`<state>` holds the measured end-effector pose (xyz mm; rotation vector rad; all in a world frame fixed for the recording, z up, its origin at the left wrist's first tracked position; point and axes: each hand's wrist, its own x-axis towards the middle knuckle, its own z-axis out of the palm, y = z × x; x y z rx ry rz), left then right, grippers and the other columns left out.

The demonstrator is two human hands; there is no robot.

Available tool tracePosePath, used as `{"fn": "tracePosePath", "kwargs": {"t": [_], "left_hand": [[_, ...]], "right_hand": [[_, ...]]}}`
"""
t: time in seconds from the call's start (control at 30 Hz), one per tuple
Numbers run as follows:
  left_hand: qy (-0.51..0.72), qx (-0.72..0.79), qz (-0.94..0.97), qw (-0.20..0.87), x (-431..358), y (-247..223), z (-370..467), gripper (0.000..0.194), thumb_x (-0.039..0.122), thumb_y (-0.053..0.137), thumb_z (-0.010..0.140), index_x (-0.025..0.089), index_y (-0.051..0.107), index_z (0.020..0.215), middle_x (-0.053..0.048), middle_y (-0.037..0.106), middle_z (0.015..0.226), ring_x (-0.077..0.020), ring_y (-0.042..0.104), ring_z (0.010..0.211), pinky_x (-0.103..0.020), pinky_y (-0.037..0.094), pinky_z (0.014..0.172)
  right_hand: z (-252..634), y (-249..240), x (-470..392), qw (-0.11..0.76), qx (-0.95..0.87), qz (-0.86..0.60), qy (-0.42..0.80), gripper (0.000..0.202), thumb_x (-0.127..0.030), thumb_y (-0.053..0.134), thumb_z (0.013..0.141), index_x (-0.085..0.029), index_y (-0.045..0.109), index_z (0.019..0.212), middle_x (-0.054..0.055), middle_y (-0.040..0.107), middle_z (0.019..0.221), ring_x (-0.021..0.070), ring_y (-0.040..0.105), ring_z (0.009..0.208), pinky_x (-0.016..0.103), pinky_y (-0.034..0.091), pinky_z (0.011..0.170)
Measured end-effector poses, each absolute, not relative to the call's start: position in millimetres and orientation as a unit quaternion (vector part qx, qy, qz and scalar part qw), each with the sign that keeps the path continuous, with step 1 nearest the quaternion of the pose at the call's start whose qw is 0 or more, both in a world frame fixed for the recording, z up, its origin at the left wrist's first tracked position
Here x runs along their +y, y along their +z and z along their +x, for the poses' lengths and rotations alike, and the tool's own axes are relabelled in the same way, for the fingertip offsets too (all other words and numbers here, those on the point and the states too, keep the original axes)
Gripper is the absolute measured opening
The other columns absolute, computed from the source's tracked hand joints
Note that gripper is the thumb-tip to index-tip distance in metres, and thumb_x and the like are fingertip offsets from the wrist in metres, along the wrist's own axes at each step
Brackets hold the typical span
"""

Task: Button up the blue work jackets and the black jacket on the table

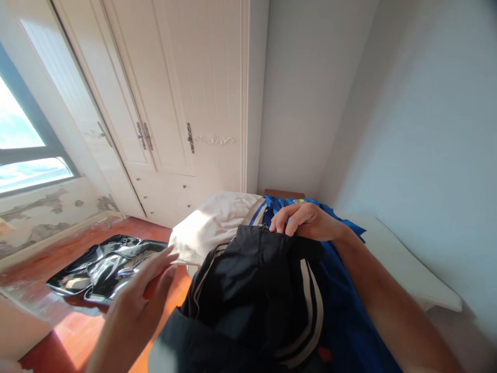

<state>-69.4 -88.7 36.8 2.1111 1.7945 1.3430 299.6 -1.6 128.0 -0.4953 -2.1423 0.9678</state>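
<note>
A black garment with pale double stripes (252,280) hangs in front of me, bunched and creased. My right hand (305,220) pinches its top edge, fingers bent over the fabric. To the left, my left hand (142,298) is raised apart from the garment, fingers stretched out and holding nothing. Behind and to the right of the black garment lies bright blue fabric (341,295), partly hidden by it and by my right forearm. Whether the black piece is a jacket or trousers I cannot tell.
An open black suitcase (101,264) with items inside lies on the reddish wooden floor (39,274). A bed with a pale cover (217,217) stands ahead, its white edge (419,269) reaching right. White wardrobe doors (163,93) rise behind, with a window (23,129) at the far left.
</note>
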Motion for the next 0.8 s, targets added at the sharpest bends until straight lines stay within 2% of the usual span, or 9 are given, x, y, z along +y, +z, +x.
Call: {"fn": "tracePosePath", "kwargs": {"t": [0.07, 0.17, 0.2, 0.27, 0.4, 0.53, 0.63, 0.7, 0.8], "left_hand": [[0.455, 0.479, 0.745, 0.091, -81, 58, -25, 0.041, 0.04, 0.054, 0.097, 0.028, 0.057, 0.136, -0.005, 0.064, 0.14, -0.0261, 0.056, 0.133, -0.044, 0.047, 0.111], [0.401, 0.312, 0.843, 0.174, -55, 75, 33, 0.055, 0.033, 0.057, 0.096, 0.027, 0.045, 0.15, -0.007, 0.046, 0.157, -0.0261, 0.03, 0.152, -0.047, 0.032, 0.123], [0.375, 0.285, 0.857, 0.21, -45, 76, 46, 0.055, 0.03, 0.056, 0.096, 0.027, 0.044, 0.15, -0.006, 0.044, 0.159, -0.0252, 0.028, 0.152, -0.047, 0.031, 0.123], [0.336, 0.249, 0.868, 0.268, -26, 74, 64, 0.051, 0.023, 0.052, 0.096, 0.028, 0.049, 0.147, -0.006, 0.048, 0.155, -0.0239, 0.036, 0.149, -0.046, 0.033, 0.122], [0.288, 0.201, 0.892, 0.285, -11, 68, 79, 0.044, 0.015, 0.051, 0.091, 0.027, 0.064, 0.131, -0.007, 0.069, 0.126, -0.0233, 0.059, 0.122, -0.043, 0.046, 0.108], [0.324, 0.263, 0.866, 0.275, -14, 63, 89, 0.026, 0.022, 0.062, 0.086, 0.023, 0.072, 0.11, -0.004, 0.07, 0.098, -0.02, 0.062, 0.095, -0.034, 0.047, 0.088], [0.375, 0.33, 0.817, 0.288, -18, 54, 100, 0.008, 0.018, 0.061, 0.08, 0.018, 0.067, 0.075, 0.002, 0.059, 0.071, -0.0134, 0.054, 0.072, -0.026, 0.041, 0.069], [0.403, 0.38, 0.775, 0.304, -22, 49, 107, 0.022, 0.02, 0.058, 0.078, 0.018, 0.05, 0.057, 0.005, 0.043, 0.058, -0.0101, 0.043, 0.06, -0.024, 0.032, 0.057], [0.433, 0.43, 0.725, 0.318, -30, 46, 114, 0.032, 0.025, 0.059, 0.074, 0.02, 0.036, 0.053, 0.006, 0.031, 0.054, -0.0087, 0.032, 0.056, -0.025, 0.023, 0.052]], "right_hand": [[294, 120, -10, 0.378, -0.832, -0.194, 0.358, 0.044, -0.054, 0.068, 0.087, -0.022, 0.068, 0.056, 0.006, 0.071, 0.074, 0.0224, 0.072, 0.084, 0.046, 0.06, 0.081], [295, 111, -27, 0.41, -0.832, -0.187, 0.323, 0.046, -0.046, 0.061, 0.094, -0.022, 0.067, 0.056, 0.007, 0.069, 0.073, 0.0217, 0.072, 0.083, 0.042, 0.06, 0.077], [298, 108, -32, 0.42, -0.832, -0.183, 0.314, 0.046, -0.043, 0.06, 0.096, -0.022, 0.067, 0.056, 0.007, 0.068, 0.073, 0.0216, 0.071, 0.083, 0.041, 0.059, 0.075], [306, 101, -42, 0.44, -0.827, -0.185, 0.298, 0.045, -0.04, 0.06, 0.096, -0.022, 0.067, 0.055, 0.006, 0.067, 0.071, 0.0217, 0.071, 0.081, 0.04, 0.059, 0.074], [326, 82, -50, 0.509, -0.781, -0.258, 0.255, 0.039, -0.041, 0.068, 0.09, -0.023, 0.066, 0.056, 0.007, 0.07, 0.077, 0.0233, 0.071, 0.083, 0.042, 0.059, 0.076], [336, 56, -44, 0.557, -0.708, -0.423, 0.094, 0.018, -0.03, 0.068, 0.086, -0.024, 0.073, 0.07, 0.006, 0.07, 0.097, 0.0226, 0.068, 0.093, 0.042, 0.056, 0.084], [325, 42, -50, 0.534, -0.67, -0.514, -0.031, 0.017, -0.023, 0.06, 0.088, -0.025, 0.076, 0.095, 0.008, 0.067, 0.107, 0.0259, 0.062, 0.106, 0.048, 0.05, 0.098], [309, 37, -65, 0.545, -0.641, -0.533, -0.092, 0.029, -0.02, 0.055, 0.091, -0.023, 0.07, 0.115, 0.011, 0.064, 0.113, 0.0277, 0.058, 0.112, 0.051, 0.047, 0.102], [280, 34, -96, 0.572, -0.63, -0.52, -0.078, 0.034, -0.023, 0.057, 0.093, -0.021, 0.06, 0.127, 0.012, 0.062, 0.111, 0.0252, 0.06, 0.104, 0.044, 0.052, 0.093]]}}
